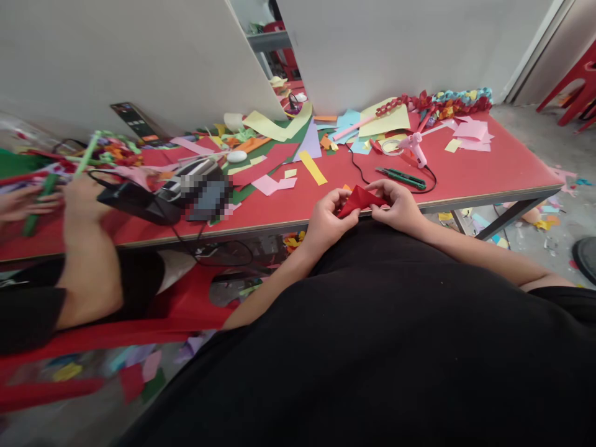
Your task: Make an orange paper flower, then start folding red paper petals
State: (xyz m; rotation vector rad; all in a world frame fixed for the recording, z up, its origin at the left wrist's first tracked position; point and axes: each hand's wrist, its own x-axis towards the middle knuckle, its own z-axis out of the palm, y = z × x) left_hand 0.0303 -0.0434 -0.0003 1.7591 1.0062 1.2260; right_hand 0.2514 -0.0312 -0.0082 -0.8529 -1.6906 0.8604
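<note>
A folded piece of red paper (358,200) is held between my two hands at the table's front edge. My left hand (329,216) pinches its left side with thumb and fingers. On the opposite side, my right hand (395,205) grips the paper's right corner. The paper has a raised point in the middle, and its lower folds are partly covered by my fingers. Just beyond my right hand lies a green utility knife (401,178). Behind the knife stands a pink hot glue gun (414,149) with a black cord.
Coloured paper scraps, including a yellow strip (312,167), spread over the red table (507,158). Paper-flower garlands (460,101) lie at the back right. To my left, a co-worker's arm (90,248) reaches over the table near a black device (139,202). Scraps litter the floor.
</note>
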